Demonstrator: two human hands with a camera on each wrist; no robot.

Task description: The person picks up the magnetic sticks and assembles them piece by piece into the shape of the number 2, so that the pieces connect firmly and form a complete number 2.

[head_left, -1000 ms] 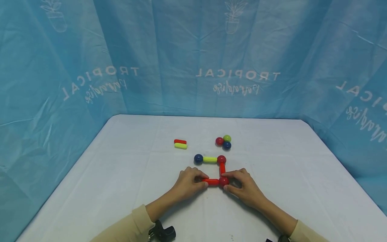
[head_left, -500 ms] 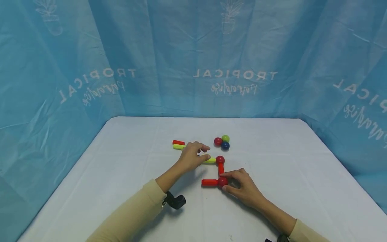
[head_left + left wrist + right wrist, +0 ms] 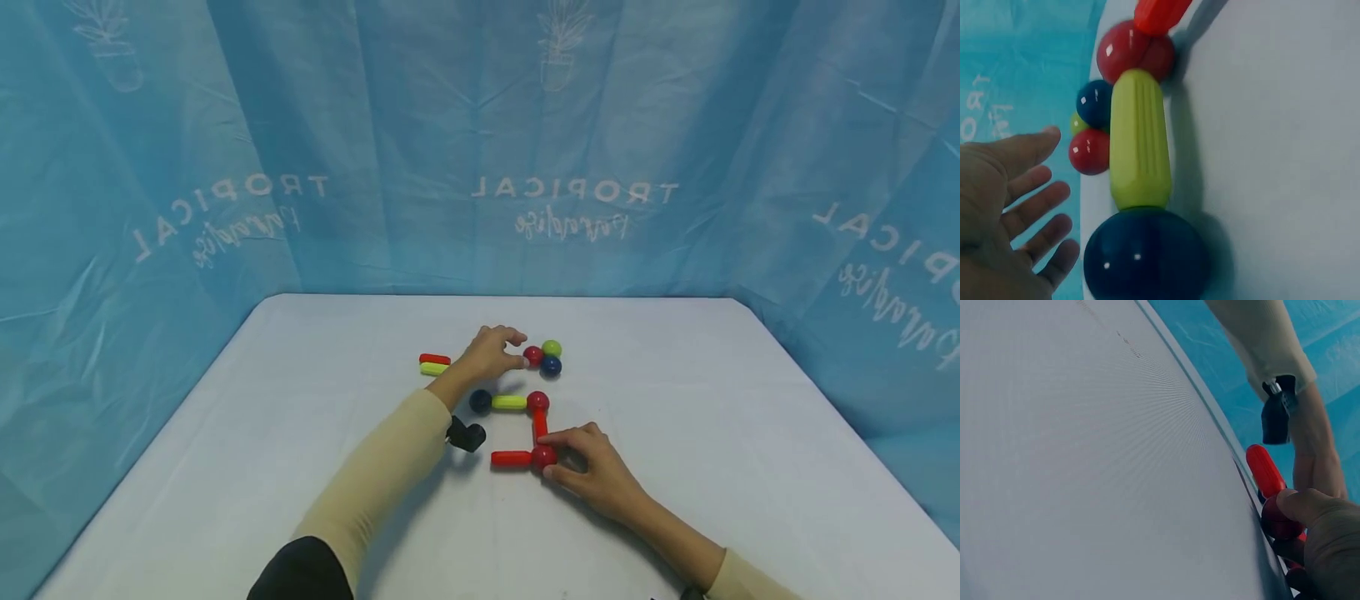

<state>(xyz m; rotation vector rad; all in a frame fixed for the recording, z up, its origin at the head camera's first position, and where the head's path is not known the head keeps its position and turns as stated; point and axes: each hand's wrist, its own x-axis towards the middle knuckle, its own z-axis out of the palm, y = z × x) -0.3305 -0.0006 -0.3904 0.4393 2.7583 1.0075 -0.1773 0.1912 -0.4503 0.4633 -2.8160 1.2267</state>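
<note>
My left hand (image 3: 491, 354) reaches over the table with thumb and fingers apart, just left of a loose red ball (image 3: 533, 356); the left wrist view shows nothing between its fingers. Against that ball lie a green ball (image 3: 552, 347) and a blue ball (image 3: 551, 366). My right hand (image 3: 596, 468) pinches the red corner ball (image 3: 543, 457) of a joined shape. From this ball one red stick (image 3: 511, 459) points left and another red stick (image 3: 540, 425) runs back to a second red ball (image 3: 537, 402). A yellow-green stick (image 3: 509, 402) links that one to a dark blue ball (image 3: 481, 402).
Beyond the left forearm, a loose red stick (image 3: 435, 359) and a yellow-green stick (image 3: 433, 369) lie side by side. A white cloth covers the table (image 3: 660, 375), with a blue printed curtain (image 3: 420, 242) around its back and sides.
My left hand has let go of the red stick on the left and moved back and right, across the shape, to the loose balls. My right hand keeps its hold on the corner ball.
</note>
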